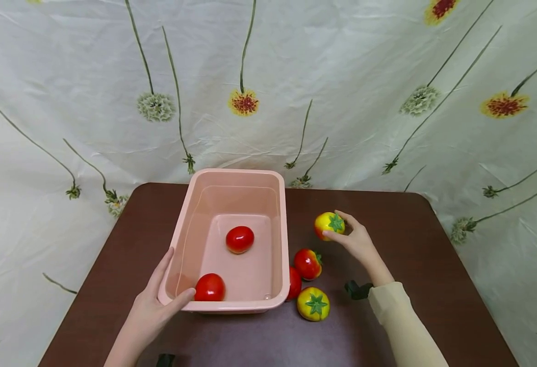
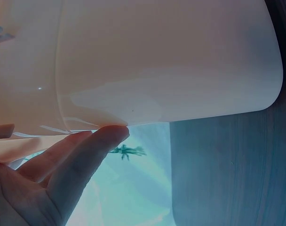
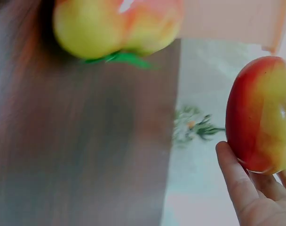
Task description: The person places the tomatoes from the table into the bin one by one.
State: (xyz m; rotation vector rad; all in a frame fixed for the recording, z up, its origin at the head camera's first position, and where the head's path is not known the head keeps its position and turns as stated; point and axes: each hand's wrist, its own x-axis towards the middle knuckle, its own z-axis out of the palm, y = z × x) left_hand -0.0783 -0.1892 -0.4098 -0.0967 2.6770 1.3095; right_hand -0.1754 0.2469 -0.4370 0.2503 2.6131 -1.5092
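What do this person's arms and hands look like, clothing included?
The left hand and right hand are bare, no gloves visible. A plain pale cream sleeve shows on the right side, none on the left. A small black piece sits beside its end.

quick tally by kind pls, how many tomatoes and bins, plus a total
Tomatoes: 6 (2 inside the bin, 1 in the right hand, 3 on the table, one partly hidden)
Pink bin: 1
Total: 7
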